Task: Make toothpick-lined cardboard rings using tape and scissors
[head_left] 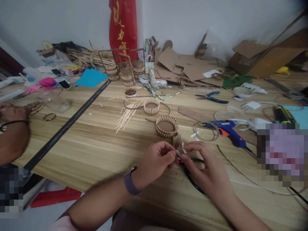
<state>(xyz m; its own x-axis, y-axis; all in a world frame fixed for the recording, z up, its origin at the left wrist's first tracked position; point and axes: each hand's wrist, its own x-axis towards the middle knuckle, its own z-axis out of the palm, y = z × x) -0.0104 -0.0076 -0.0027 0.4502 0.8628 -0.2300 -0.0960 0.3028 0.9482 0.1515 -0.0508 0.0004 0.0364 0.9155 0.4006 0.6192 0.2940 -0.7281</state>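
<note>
Right here, just on the near side of the larger stick-walled ring [166,126], both hands meet over a tiny pale strip [178,154]. The left hand [154,162] has it pinched between thumb and fingertips. The right hand [211,170] comes in from the other side, its thumb at the strip's near end and its index finger arched apart; whether it truly grips, I cannot tell. A second white strip [183,148] sits by that index fingertip, touching or not is unclear. The held strip's long axis appears to slant, far end leftward, near end toward the right thumb. Just beyond the fingers, a brown band [176,140] curls beside the ring, the left hand's fingers nearer to that ring. A black loop handle [192,183] lies partly beneath the right hand.
</note>
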